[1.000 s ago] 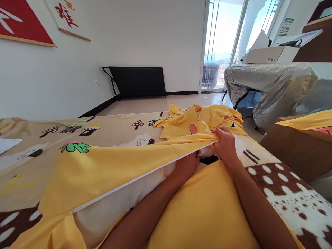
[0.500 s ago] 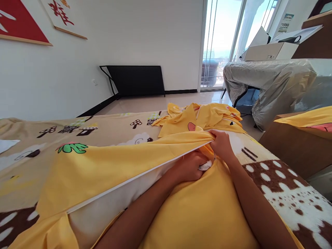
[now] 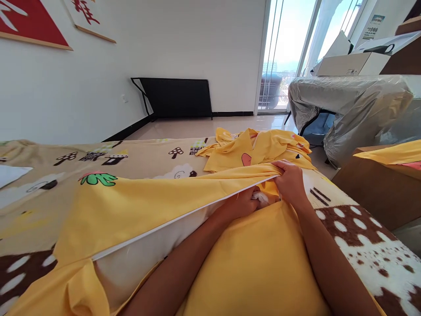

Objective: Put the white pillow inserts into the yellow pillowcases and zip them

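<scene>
Our yellow cover [image 3: 141, 206] lies parted on the patterned blanket [image 3: 348, 219], directly before us.
It looks smooth, with a green leaf print [image 3: 98, 179] and a straight pale edge slanting over white material [image 3: 131, 272]; our right hand [image 3: 290, 182] pinches its far end, while our left hand [image 3: 243, 204] is clamped on a white bunch [image 3: 262, 199]. Blanket spreads wide leftward; its right edge nears a brown box [image 3: 371, 188].

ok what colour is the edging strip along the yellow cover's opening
The edging strip is white, against the yellow cover; best seen in the head view.
</scene>
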The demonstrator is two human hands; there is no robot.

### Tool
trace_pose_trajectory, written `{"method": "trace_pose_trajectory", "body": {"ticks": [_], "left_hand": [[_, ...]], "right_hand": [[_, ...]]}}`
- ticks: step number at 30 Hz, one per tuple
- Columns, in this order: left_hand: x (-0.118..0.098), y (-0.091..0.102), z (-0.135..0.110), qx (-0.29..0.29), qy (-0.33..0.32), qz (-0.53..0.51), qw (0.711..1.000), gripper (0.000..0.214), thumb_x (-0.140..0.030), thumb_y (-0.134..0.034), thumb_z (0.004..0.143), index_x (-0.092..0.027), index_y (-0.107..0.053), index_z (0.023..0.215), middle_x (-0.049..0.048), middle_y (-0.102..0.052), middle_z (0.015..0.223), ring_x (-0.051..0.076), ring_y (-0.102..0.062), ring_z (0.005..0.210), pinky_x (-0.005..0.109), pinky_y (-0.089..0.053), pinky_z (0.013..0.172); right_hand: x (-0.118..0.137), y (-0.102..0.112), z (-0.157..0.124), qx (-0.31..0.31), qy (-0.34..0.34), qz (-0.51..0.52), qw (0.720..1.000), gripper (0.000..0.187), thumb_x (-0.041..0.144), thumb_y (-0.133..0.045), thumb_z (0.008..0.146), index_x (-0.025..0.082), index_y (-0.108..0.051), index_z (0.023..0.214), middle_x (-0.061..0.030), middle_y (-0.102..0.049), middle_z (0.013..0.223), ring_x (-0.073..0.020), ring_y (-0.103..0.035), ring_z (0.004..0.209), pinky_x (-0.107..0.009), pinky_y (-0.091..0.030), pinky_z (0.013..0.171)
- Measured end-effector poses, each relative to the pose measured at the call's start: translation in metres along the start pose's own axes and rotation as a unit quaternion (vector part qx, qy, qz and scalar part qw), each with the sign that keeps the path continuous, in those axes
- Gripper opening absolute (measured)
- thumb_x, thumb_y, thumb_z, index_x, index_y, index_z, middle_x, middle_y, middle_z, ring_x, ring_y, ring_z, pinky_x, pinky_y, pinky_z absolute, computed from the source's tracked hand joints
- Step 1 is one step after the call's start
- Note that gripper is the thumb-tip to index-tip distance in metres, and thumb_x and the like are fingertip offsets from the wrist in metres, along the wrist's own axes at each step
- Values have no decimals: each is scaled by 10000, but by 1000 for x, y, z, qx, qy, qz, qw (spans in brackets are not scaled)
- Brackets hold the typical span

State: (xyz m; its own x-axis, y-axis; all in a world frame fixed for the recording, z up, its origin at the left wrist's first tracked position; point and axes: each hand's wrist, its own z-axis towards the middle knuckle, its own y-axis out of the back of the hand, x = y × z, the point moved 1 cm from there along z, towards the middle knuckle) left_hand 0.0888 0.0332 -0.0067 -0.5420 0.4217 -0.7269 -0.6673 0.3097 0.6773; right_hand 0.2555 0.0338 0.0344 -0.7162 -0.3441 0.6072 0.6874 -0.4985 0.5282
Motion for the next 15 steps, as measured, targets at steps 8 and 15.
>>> {"method": "trace_pose_trajectory", "body": {"ticks": [8,15], "left_hand": [[2,0,6,-9,6,28,1000,275,-157,-448,680,-202,-578,919,35,-652,951,198,-590,873,335,-478,847],[-3,0,2,-21,-59,31,998,379,-155,-459,693,-221,-561,1051,29,-642,1057,198,-573,955,345,-464,905]], "right_hand": [[1,2,1,31,-7,21,999,279,167,-509,613,192,-733,778,-37,-705,760,-207,-626,741,-283,-455,683],[1,-1,0,36,13,94,995,327,134,-483,604,177,-702,844,-35,-684,825,-183,-615,782,-271,-468,715]]}}
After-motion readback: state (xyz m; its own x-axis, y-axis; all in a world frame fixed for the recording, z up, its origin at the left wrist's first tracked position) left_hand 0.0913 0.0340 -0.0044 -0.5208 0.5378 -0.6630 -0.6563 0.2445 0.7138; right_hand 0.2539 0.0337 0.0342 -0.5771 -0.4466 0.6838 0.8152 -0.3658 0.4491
